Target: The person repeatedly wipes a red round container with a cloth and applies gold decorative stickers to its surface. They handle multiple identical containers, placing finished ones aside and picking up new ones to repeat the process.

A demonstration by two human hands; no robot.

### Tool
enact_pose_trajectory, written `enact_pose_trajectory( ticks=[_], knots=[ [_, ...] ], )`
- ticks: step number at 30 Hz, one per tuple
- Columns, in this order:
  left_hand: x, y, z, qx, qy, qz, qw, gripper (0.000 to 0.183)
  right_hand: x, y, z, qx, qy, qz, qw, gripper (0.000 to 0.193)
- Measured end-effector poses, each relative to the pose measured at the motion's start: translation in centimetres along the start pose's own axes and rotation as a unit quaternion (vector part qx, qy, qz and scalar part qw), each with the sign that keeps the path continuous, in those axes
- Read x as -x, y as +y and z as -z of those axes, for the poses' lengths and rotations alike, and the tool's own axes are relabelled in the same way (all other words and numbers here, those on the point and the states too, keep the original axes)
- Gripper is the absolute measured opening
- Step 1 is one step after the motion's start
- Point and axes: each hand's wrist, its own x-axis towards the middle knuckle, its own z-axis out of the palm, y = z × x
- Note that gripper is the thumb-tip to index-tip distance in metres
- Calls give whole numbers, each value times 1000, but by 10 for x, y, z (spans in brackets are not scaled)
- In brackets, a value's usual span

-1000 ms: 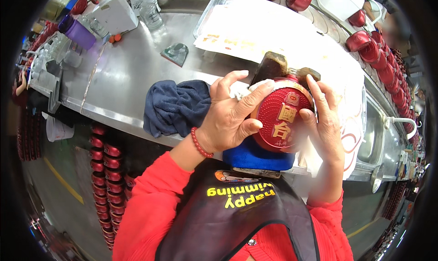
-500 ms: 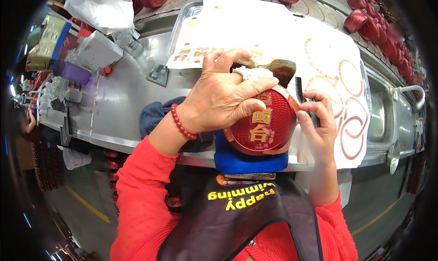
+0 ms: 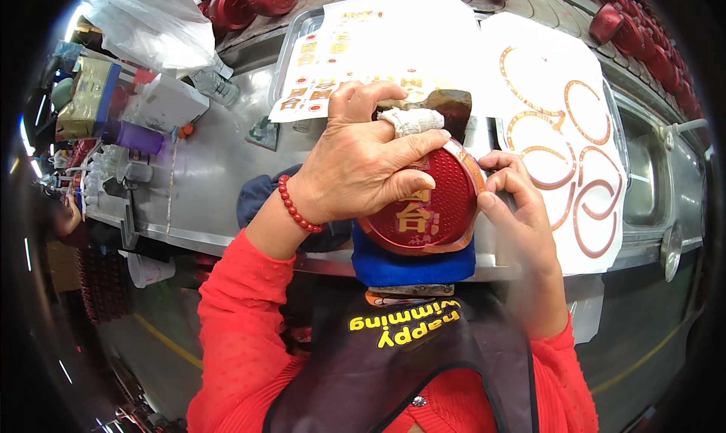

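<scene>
A round red jar (image 3: pixel 432 206) with gold characters and a textured face rests on a blue cloth pad (image 3: pixel 412 266) at the near edge of the steel bench (image 3: pixel 204 176). My left hand (image 3: pixel 363 164) lies over the jar's top and left side, gripping it, one finger wrapped in a white bandage. My right hand (image 3: pixel 514 202) presses its fingertips against the jar's right rim, where a gold-edged red band runs around it. A brown object behind the jar is mostly hidden by my left hand.
White sheets with red-and-gold curved strip labels (image 3: pixel 571 130) and small square labels (image 3: pixel 355 47) lie on trays behind. Several red jars (image 3: pixel 242 2) line the back. A clear plastic bag (image 3: pixel 151 24), boxes, a purple cup (image 3: pixel 136 138) and a dark blue cloth (image 3: pixel 257 195) sit left.
My view has shifted so the bench sits squarer below me. My left hand has slid further over the jar's top, and my right fingers have moved along the right rim.
</scene>
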Motion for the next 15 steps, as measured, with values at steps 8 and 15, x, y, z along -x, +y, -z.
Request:
enact_pose_trajectory(
  ticks=[8,15],
  knots=[
    [-16,17,-2,12,-40,-61,997,59,9,12,2,38,-9,8,999,14],
    [-23,14,3,46,-43,-46,997,63,21,6,5,115,-6,77,990,15]
  ],
)
